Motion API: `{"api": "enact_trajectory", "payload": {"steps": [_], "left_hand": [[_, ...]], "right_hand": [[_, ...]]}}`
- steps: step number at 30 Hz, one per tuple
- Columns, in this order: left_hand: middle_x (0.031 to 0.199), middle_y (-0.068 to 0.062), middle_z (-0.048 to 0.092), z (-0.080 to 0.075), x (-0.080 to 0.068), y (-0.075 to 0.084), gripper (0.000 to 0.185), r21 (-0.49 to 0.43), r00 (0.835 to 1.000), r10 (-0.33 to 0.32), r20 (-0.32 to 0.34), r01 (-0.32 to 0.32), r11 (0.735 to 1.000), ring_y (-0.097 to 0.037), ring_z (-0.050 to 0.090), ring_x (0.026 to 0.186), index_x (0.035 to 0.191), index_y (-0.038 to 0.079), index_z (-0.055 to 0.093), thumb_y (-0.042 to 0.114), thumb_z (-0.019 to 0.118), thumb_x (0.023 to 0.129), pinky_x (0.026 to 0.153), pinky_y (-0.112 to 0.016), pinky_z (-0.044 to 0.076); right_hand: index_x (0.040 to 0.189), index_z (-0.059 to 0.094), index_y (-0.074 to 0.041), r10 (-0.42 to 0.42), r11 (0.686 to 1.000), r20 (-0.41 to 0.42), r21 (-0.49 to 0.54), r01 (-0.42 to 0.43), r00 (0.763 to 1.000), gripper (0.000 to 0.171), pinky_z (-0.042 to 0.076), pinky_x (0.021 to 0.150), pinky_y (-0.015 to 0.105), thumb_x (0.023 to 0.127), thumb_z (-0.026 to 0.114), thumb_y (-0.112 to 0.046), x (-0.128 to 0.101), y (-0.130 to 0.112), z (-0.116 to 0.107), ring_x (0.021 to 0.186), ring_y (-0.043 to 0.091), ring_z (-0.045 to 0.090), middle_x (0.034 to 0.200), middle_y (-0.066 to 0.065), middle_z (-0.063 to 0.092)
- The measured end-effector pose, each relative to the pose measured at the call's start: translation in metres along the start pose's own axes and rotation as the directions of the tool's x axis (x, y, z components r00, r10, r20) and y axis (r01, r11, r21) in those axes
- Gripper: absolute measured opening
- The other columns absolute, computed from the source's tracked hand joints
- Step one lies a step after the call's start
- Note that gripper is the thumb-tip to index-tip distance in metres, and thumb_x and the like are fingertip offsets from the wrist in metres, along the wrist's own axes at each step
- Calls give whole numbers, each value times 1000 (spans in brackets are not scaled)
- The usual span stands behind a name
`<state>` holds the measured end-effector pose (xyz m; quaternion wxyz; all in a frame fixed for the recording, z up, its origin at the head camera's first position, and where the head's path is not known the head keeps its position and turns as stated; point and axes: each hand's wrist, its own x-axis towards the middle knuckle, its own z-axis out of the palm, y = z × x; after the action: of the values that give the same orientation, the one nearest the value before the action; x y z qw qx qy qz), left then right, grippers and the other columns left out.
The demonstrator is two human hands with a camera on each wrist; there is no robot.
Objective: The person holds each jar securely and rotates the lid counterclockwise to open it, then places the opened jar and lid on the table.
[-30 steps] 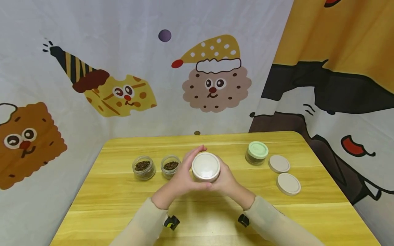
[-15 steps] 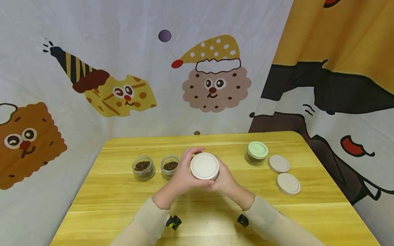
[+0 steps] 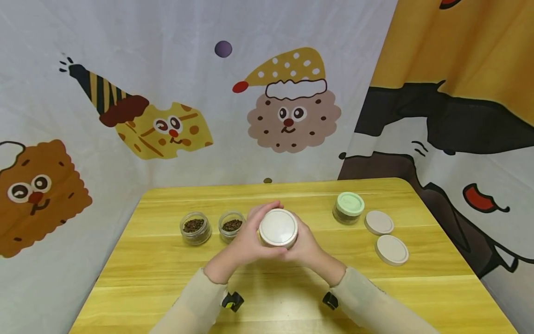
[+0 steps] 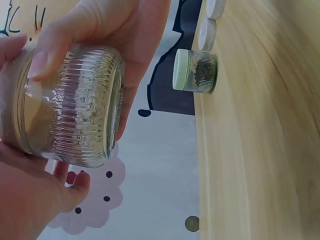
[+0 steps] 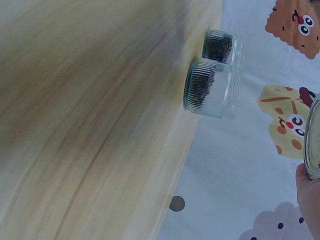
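Observation:
A ribbed clear glass jar is held up above the table, its white lid on top. My left hand grips it from the left, with the thumb along the near side by the lid. From the right, my right hand holds the glass body, as the left wrist view shows. The jar's contents are hard to make out. Two lidless glass jars with dark brown pieces stand to the left: the outer jar and the inner jar, the latter partly behind my left hand.
A jar with a pale green lid stands at the back right of the wooden table. Beside it lie a loose white lid and another white lid. A cartoon-printed cloth hangs behind the table.
The jar shifts slightly left, then back right, staying between both hands. My left fingers change position a little around it. The other jars and the loose lids stay put.

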<state>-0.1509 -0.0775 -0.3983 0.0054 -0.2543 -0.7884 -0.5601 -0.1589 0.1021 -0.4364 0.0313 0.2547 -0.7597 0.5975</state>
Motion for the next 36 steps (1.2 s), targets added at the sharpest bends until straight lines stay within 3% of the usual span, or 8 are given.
{"api": "enact_trajectory", "payload": {"steps": [5, 12, 17, 26, 31, 36], "left_hand": [[140, 0, 40, 1, -1, 0, 87, -51, 999, -44, -14, 43, 998, -21, 38, 127, 137, 31, 47, 19, 89, 61, 105, -55, 30], [128, 0, 49, 8, 0, 7, 80, -49, 981, -123, -148, 117, 992, -20, 45, 117, 125, 26, 54, 23, 92, 54, 101, -49, 36], [122, 1, 51, 10, -1, 10, 82, -41, 966, -135, -219, 129, 991, -19, 48, 111, 122, 23, 51, 25, 92, 52, 96, -45, 41], [127, 3, 50, -7, -5, 6, 87, 76, 941, -18, -338, 47, 996, -19, 46, 114, 132, 29, 51, 24, 91, 55, 93, -48, 42], [122, 2, 52, -22, -13, -1, 76, 154, 914, -10, -406, 79, 985, -17, 45, 114, 124, 28, 58, 26, 91, 56, 92, -47, 42], [121, 2, 53, -39, -25, -11, 75, 239, 888, -4, -460, 128, 963, -17, 44, 114, 122, 26, 59, 30, 91, 55, 90, -48, 41]], "right_hand": [[137, 43, -6, 23, 1000, -6, -8, -23, 1000, 91, 40, 106, 42, 56, 84, -7, -1, 0, 1, 120, 25, 51, 131, 12, 55], [136, 44, -8, 67, 998, -7, 6, -67, 998, 92, 42, 103, 40, 54, 87, -5, -1, 0, 2, 118, 25, 51, 129, 11, 55], [137, 42, -11, 98, 995, 16, -6, -98, 995, 94, 44, 101, 41, 55, 89, -9, -2, 0, 4, 119, 26, 50, 131, 9, 54], [134, 44, -10, 79, 996, 2, -42, -78, 997, 93, 43, 103, 39, 54, 91, -14, -1, 1, 2, 118, 25, 52, 129, 7, 56], [132, 45, -7, 54, 999, -2, -10, -54, 999, 91, 37, 108, 42, 54, 90, -5, 0, 0, -1, 120, 26, 52, 127, 7, 58], [131, 45, 0, 57, 998, -14, -20, -57, 998, 89, 35, 108, 47, 55, 89, -2, 0, -17, -7, 119, 30, 52, 125, 13, 59]]}}
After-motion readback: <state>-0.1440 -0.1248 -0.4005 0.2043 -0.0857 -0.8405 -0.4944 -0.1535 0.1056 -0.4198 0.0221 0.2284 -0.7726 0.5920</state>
